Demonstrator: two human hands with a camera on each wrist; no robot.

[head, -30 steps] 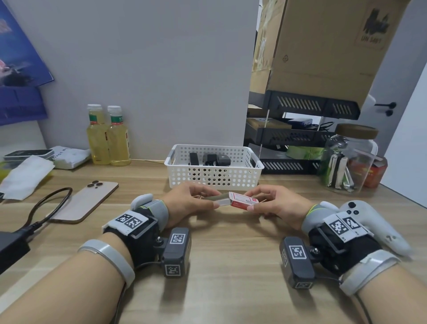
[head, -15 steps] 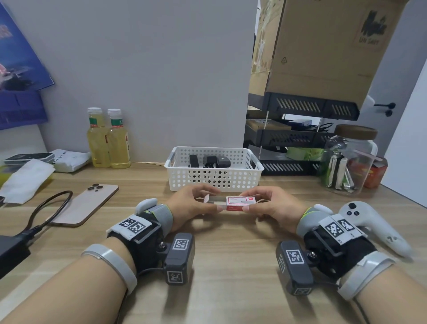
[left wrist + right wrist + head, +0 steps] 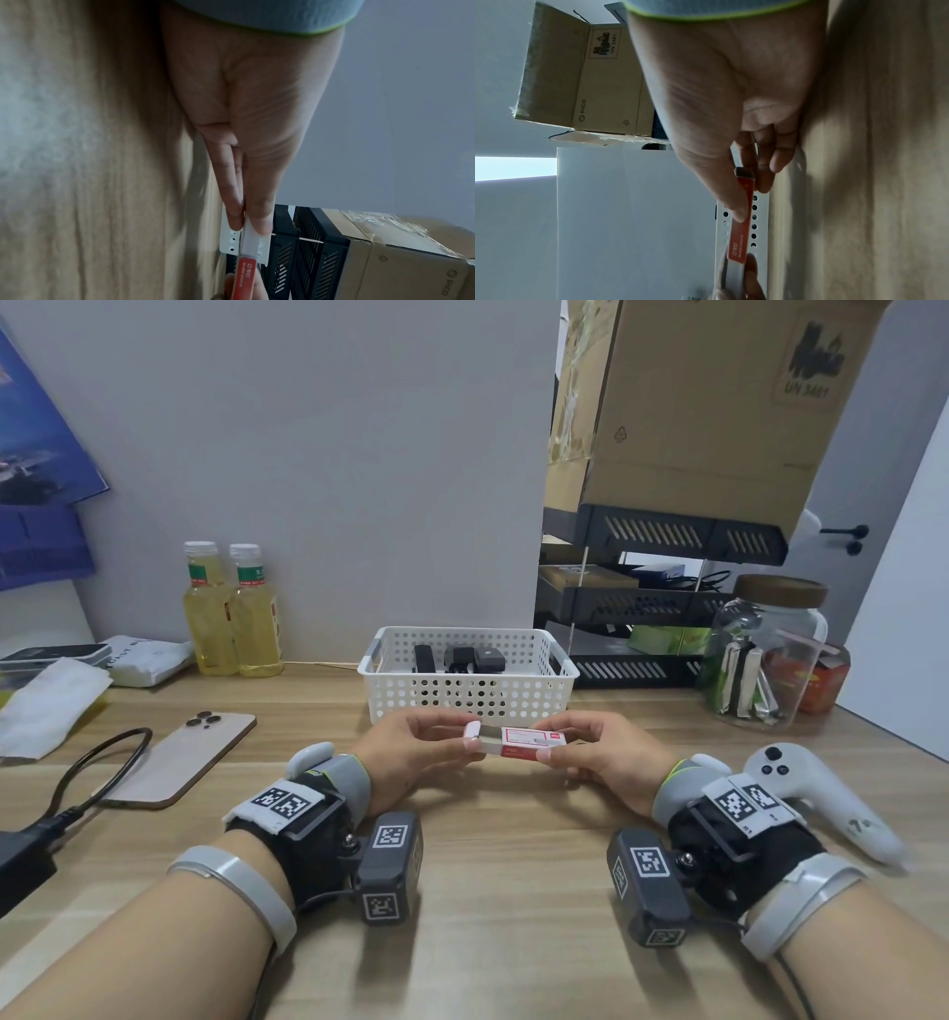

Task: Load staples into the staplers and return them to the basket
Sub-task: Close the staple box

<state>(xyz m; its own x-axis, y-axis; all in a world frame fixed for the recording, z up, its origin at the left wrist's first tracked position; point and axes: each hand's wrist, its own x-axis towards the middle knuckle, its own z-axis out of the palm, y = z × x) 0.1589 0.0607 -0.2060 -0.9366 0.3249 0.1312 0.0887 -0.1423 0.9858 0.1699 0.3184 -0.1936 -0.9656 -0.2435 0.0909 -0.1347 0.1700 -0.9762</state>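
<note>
A small red and white staple box (image 3: 529, 741) is held just above the wooden desk, in front of the white perforated basket (image 3: 390, 660). My right hand (image 3: 552, 747) pinches its red sleeve (image 3: 741, 219). My left hand (image 3: 470, 741) pinches the white inner tray (image 3: 250, 241), which sticks out of the sleeve's left end. Dark staplers (image 3: 464, 658) lie inside the basket. In the left wrist view the red sleeve (image 3: 244, 278) shows below my fingertips.
A phone (image 3: 179, 762) and a black cable (image 3: 97, 778) lie at the left, with two yellow bottles (image 3: 233, 613) behind. A white controller (image 3: 816, 798) lies beside my right wrist. A glass jar (image 3: 765, 654) and black stacked trays (image 3: 642, 608) stand at the right.
The box has levelled out and sits slightly higher and nearer the basket. The white inner tray is less exposed than a second ago.
</note>
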